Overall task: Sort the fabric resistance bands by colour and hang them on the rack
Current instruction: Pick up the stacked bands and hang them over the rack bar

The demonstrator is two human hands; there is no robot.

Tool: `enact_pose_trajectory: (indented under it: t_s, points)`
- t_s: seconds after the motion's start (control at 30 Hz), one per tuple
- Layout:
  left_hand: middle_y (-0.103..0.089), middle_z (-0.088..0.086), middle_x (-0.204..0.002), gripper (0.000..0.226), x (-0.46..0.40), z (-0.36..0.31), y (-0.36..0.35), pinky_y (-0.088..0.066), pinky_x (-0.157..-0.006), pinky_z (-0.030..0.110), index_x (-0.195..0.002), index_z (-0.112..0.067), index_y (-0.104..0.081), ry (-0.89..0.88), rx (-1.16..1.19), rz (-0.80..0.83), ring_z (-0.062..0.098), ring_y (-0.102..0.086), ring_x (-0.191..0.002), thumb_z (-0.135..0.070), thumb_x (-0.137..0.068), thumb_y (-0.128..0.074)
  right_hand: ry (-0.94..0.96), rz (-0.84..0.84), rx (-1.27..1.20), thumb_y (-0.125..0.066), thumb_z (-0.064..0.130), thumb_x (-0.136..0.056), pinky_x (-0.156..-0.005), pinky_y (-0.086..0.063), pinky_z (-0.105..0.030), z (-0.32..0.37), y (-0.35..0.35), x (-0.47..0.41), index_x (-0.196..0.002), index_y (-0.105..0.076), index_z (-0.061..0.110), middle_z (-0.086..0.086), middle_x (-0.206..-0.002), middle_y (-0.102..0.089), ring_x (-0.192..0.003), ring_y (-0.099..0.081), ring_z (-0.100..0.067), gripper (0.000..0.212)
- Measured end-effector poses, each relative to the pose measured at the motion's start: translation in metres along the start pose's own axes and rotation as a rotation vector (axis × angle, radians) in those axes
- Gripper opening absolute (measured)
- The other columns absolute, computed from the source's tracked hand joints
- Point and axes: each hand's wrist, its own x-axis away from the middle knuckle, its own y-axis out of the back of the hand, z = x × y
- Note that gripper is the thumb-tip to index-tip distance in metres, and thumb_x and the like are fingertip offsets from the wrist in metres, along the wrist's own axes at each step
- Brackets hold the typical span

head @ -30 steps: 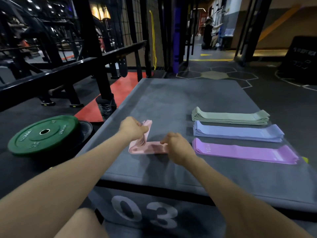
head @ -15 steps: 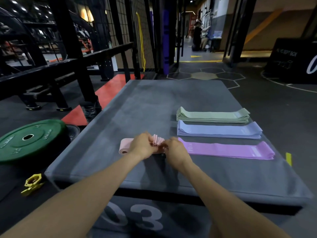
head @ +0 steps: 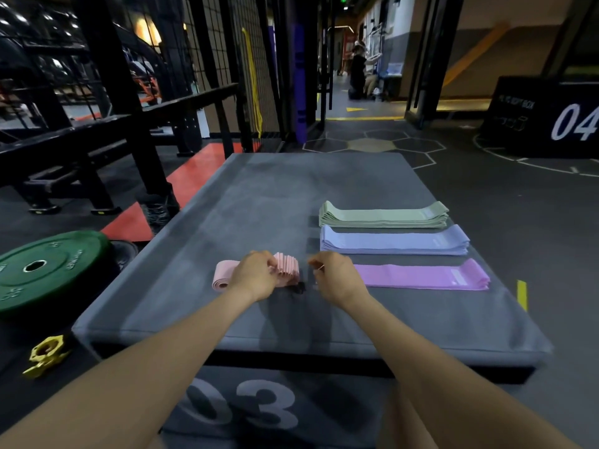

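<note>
The grey box reads "03" on its near face. On its top, the left hand grips the folded pink bands; the right hand, fingers curled, holds none of them. Beyond lie purple bands, blue bands and green bands, each with a pale label too small to read. A far black box reads "04".
</note>
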Motion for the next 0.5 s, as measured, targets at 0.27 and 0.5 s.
enact_pose_trajectory:
  t_s: [0.27, 0.5]
  points:
    - [-0.05, 0.011, -0.12, 0.026, 0.009, -0.033, -0.009, -0.043, -0.096, 0.037, -0.11, -0.01, -0.058, -0.055, 0.06, -0.106, 0.03, -0.055, -0.108, -0.003, -0.085, -0.053, -0.042, -0.024, 0.041, -0.045, 0.005, -0.092, -0.086, -0.046, -0.032, -0.03, 0.022, 0.011, -0.118, -0.063, 0.011, -0.012, -0.12, -0.064, -0.111, -0.057, -0.031, 0.032]
    - [-0.051, 0.012, -0.122, 0.028, 0.003, -0.072, -0.042, -0.044, -0.094, 0.035, -0.115, -0.009, -0.054, -0.078, 0.08, -0.032, 0.03, -0.057, -0.106, -0.015, -0.087, -0.057, -0.099, -0.054, 0.118, -0.047, 0.006, -0.091, -0.088, -0.046, -0.033, -0.069, 0.041, 0.012, -0.119, -0.063, 0.011, -0.01, -0.123, -0.061, -0.112, -0.056, -0.029, 0.033]
